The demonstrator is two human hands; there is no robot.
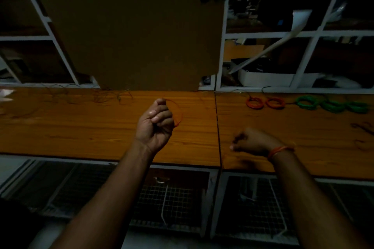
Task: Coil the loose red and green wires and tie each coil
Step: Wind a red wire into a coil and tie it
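Observation:
My left hand (155, 125) is raised over the wooden bench (81, 127), closed around a small coil of red wire (178, 113) that loops out past my fingers. My right hand (253, 141) is blurred, low and to the right, fingers pinched together; whether a wire strand runs through them is too faint to tell. Two tied red coils (265, 103) lie at the bench's far right, with three green coils (332, 105) beside them. Loose thin wires (85, 97) lie tangled at the far left of the bench.
A brown board (131, 26) leans against the back behind the bench. White-framed shelves (283, 34) with boxes and clutter flank it. A seam (217, 123) splits the bench top. Wire-mesh racks (172, 198) sit under the front edge. More loose wire (362, 127) lies far right.

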